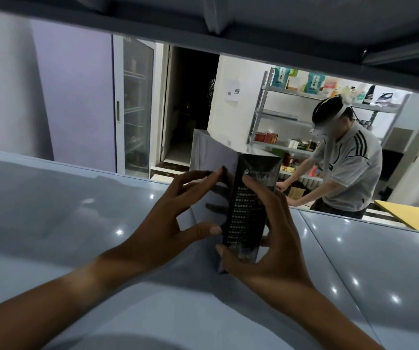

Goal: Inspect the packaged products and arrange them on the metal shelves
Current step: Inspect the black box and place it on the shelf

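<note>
Both forearms reached over the glossy shelf [51, 198]; left hand [168, 223] and right hand [274, 238] each curled around the upright black box [248, 203]. On that slick surface, it looked liable to topple.

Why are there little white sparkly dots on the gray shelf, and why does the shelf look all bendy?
In the head view, the dots are ceiling lights mirrored in the glossy metal shelf; the wide-angle lens bends its straight edges. The dark box, held by the left hand and right hand, has slightly blurry print, and the bright room behind makes the front dimmer.
</note>
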